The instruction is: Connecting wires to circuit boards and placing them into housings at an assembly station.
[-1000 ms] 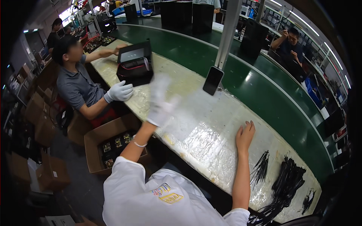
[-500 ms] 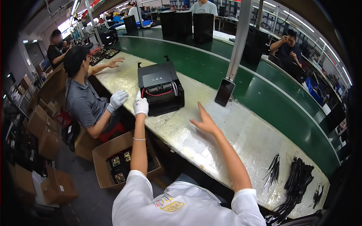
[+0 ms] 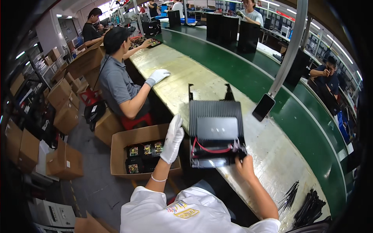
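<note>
Black ribbed case (image 3: 215, 120) is left of the phone (image 3: 264, 107), over the bench (image 3: 272, 145); your right grip (image 3: 245, 166) clasps its near right corner, and your gloved left grip (image 3: 172, 139), released, is farther left of the phone, apart from the case.

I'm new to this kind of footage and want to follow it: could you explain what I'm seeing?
There's no robot here. A fisheye camera on a person's head looks down, so straight edges bend.

The two hands nearest the lower edge are the wearer's. The bare right hand holds a black ribbed unit with a red cable by its lower right corner. The white-gloved left hand is raised beside the unit, apparently not touching it.

On the pale bench lie bunches of thin black strips; a phone is near its far edge. A cardboard box below holds dark parts with circuit boards. The co-worker at left is someone else.
</note>
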The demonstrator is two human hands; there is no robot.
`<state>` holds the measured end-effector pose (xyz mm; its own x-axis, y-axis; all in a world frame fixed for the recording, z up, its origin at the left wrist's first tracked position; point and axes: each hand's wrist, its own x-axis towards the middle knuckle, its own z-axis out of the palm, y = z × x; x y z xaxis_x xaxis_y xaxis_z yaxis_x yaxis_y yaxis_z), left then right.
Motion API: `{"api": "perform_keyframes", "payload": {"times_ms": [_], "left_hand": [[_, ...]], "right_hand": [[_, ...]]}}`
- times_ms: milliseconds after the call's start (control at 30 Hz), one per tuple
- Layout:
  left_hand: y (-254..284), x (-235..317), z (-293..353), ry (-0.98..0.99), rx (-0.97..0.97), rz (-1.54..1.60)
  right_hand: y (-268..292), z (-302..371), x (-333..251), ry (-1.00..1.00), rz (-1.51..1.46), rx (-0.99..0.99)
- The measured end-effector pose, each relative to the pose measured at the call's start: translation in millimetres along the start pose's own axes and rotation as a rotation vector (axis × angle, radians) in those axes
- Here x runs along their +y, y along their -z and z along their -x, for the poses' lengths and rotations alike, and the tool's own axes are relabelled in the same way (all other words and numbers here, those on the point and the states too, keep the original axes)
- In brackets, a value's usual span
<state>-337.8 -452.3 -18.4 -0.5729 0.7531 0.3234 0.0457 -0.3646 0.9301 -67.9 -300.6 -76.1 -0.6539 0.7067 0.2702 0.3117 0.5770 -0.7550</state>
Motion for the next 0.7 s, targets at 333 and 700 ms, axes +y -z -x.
{"api": "perform_keyframes", "payload": {"times_ms": [333, 700], "left_hand": [[-132, 0, 41, 0.204, -0.466, -0.153], [-302, -61, -80, 0.242, -0.857, -0.217]], "right_hand": [[37, 240, -46, -0.445, -0.130, 0.308], [137, 209, 35, -0.312, 0.056, 0.086]]}}
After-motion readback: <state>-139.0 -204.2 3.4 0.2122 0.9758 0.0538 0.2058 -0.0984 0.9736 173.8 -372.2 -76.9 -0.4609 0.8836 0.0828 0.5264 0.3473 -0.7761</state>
